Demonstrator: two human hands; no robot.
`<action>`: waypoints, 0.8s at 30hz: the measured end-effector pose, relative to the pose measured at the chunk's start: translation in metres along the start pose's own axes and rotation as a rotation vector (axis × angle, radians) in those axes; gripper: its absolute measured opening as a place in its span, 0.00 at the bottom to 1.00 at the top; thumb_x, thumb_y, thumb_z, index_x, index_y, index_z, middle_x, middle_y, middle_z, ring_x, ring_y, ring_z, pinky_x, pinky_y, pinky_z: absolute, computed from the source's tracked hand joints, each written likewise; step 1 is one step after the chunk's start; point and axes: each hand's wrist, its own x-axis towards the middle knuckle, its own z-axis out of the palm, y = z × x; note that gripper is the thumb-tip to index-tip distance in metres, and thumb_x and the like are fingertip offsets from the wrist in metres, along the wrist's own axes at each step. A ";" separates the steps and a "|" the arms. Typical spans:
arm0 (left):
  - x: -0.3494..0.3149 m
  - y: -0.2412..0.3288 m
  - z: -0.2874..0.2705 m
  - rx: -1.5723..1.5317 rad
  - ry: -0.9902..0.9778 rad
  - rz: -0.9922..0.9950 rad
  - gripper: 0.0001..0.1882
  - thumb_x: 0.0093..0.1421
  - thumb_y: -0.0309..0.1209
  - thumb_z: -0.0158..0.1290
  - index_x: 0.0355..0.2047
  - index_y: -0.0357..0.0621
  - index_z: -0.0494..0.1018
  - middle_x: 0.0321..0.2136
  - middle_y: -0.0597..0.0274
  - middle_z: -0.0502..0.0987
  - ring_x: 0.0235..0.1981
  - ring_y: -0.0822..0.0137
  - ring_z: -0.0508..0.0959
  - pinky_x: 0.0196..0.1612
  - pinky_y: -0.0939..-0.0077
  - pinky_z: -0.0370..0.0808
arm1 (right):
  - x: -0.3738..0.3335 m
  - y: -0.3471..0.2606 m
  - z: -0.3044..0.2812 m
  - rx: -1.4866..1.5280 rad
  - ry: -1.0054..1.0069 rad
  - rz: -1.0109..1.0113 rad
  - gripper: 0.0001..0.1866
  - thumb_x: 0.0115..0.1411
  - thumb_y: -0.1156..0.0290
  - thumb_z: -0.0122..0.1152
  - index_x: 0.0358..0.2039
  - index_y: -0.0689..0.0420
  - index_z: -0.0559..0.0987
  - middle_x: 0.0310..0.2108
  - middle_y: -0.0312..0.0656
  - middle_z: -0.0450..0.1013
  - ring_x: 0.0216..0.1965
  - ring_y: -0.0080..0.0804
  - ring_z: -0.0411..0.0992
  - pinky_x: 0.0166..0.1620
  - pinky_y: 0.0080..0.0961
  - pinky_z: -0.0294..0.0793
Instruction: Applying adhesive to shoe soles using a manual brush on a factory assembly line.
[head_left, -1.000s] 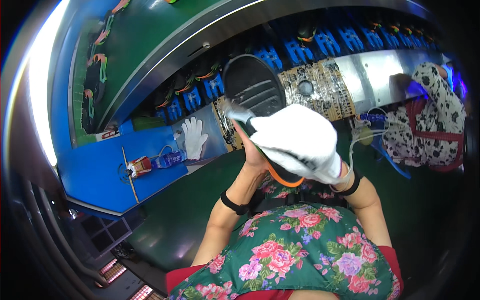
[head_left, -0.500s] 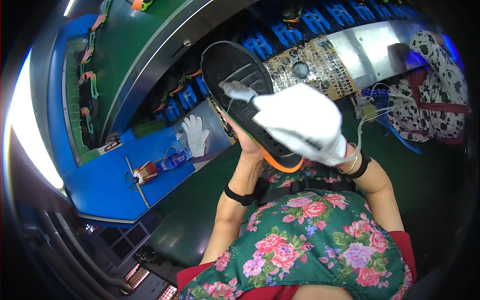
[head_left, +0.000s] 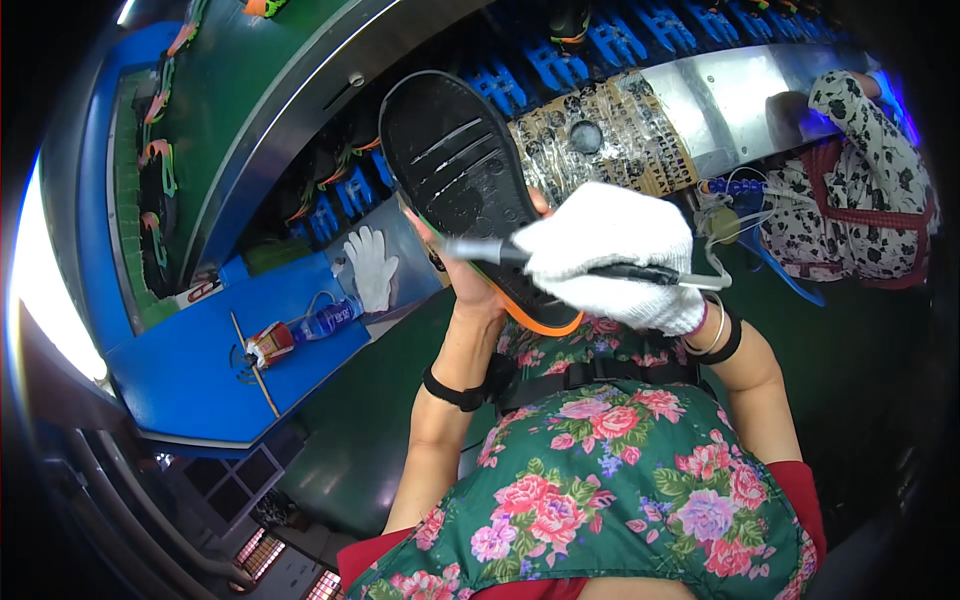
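A black shoe sole (head_left: 450,165) with an orange rim at its near end tilts up in front of me, its inner face towards me. Wet, shiny streaks show on its far half. My bare left hand (head_left: 470,280) grips it from beneath, with fingertips showing at its right edge. Over the near half of the sole, my right hand (head_left: 610,245), in a white knitted glove, is closed round a brush (head_left: 645,272) with a dark handle. A pale tube trails from the handle's rear end. The bristles point left, across the sole's left edge, and are blurred.
On the left, a blue table (head_left: 190,375) bears a blue-labelled bottle (head_left: 330,318), a red-and-white container (head_left: 270,345) with a stick, and a spare white glove (head_left: 371,268). Shoes on blue racks (head_left: 612,42) line the far side, behind taped cardboard (head_left: 625,135). Another person (head_left: 850,200) works at right.
The brush has moved from the sole's far half to its near half and left edge. My right hand has turned, so the handle now shows. Left fingertips have appeared at the sole's right edge.
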 end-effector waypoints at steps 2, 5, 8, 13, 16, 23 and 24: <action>0.000 -0.001 0.003 -0.051 0.364 0.019 0.62 0.52 0.86 0.26 0.53 0.36 0.70 0.42 0.47 0.78 0.40 0.54 0.80 0.45 0.58 0.79 | -0.002 0.001 0.003 -0.213 0.046 -0.085 0.16 0.53 0.72 0.72 0.44 0.51 0.87 0.42 0.42 0.83 0.39 0.40 0.81 0.49 0.35 0.80; 0.000 0.002 0.004 0.033 0.003 -0.034 0.64 0.49 0.87 0.29 0.53 0.32 0.67 0.42 0.50 0.78 0.42 0.59 0.81 0.45 0.66 0.81 | -0.006 0.000 0.008 -0.374 -0.108 -0.280 0.17 0.54 0.70 0.72 0.46 0.50 0.86 0.43 0.42 0.83 0.39 0.40 0.81 0.47 0.36 0.80; 0.000 0.006 0.000 0.020 -0.030 -0.016 0.62 0.48 0.87 0.34 0.50 0.32 0.68 0.40 0.47 0.78 0.39 0.58 0.81 0.46 0.66 0.80 | -0.009 0.000 0.004 -0.003 -0.063 -0.048 0.12 0.51 0.75 0.74 0.39 0.54 0.88 0.40 0.44 0.84 0.38 0.38 0.82 0.41 0.31 0.80; 0.004 0.010 -0.008 -0.002 -0.014 -0.037 0.66 0.47 0.89 0.27 0.55 0.35 0.70 0.42 0.48 0.78 0.41 0.49 0.79 0.46 0.52 0.78 | -0.017 0.000 0.008 -0.323 -0.080 -0.267 0.15 0.53 0.75 0.72 0.43 0.53 0.87 0.40 0.42 0.84 0.36 0.39 0.81 0.41 0.32 0.80; 0.007 0.014 -0.009 -0.028 -0.110 -0.091 0.60 0.48 0.86 0.42 0.51 0.35 0.67 0.38 0.49 0.76 0.47 0.57 0.74 0.55 0.57 0.71 | -0.021 0.000 0.009 -0.130 -0.099 -0.163 0.17 0.53 0.75 0.72 0.45 0.52 0.86 0.44 0.38 0.83 0.41 0.38 0.81 0.45 0.31 0.80; 0.019 0.021 -0.008 0.074 -0.187 0.041 0.59 0.48 0.85 0.42 0.48 0.33 0.70 0.37 0.53 0.75 0.41 0.58 0.75 0.54 0.58 0.71 | -0.025 -0.003 0.013 -0.244 -0.061 -0.191 0.11 0.52 0.76 0.74 0.38 0.56 0.87 0.38 0.41 0.84 0.38 0.35 0.81 0.41 0.30 0.80; 0.020 0.020 -0.009 0.086 -0.177 0.033 0.59 0.48 0.85 0.42 0.48 0.33 0.70 0.37 0.53 0.75 0.41 0.58 0.75 0.54 0.58 0.71 | -0.025 -0.004 0.013 -0.228 -0.014 -0.146 0.11 0.52 0.76 0.74 0.38 0.56 0.87 0.38 0.41 0.84 0.38 0.35 0.81 0.41 0.30 0.80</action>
